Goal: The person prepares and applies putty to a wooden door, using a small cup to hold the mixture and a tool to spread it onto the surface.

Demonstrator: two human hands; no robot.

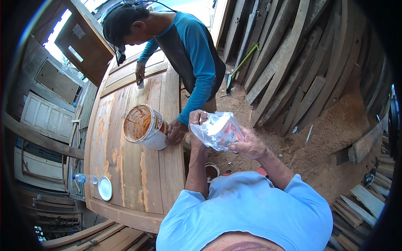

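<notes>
A clear plastic bag (215,130) with something white and red printed in it is held up in front of my chest. My left hand (197,120) pinches the bag's left edge. On the other side, my right hand (251,146) grips its lower right corner, thumb on top. What lies inside the bag I cannot make out. Just left of my hands, a white bucket (155,140) smeared inside with orange-brown paste sits tilted on a wooden door panel (169,184). A co-worker's hand (176,133) steadies the bucket; the other hand (140,73) presses a small scraper on the panel.
A white lid (105,188) and a plastic bottle (83,178) lie on the panel's near left. Below my left forearm stands a small tub (212,170). Planks (289,62) lean along the right, above sawdust (335,138). A green-handled tool (247,58) leans there too.
</notes>
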